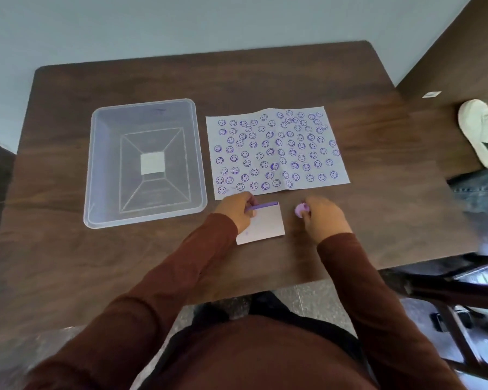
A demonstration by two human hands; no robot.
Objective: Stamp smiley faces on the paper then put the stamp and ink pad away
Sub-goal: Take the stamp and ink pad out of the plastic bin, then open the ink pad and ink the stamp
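paper (276, 150) full of smileys, stamping looks done. left hand (235, 211) fingers pinched on ink pad (262, 222) lid edge, near paper. right hand (323, 213) curled around stamp (301, 210). next: shut lid flat, drop both in bin (144, 161) left.

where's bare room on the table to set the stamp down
Bare table right of the paper, the far strip behind the bin, and the near left corner. Crowded: near the ink pad and both hands, left, right.

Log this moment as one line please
left hand on white ink pad | right hand holds purple stamp | clear plastic bin empty
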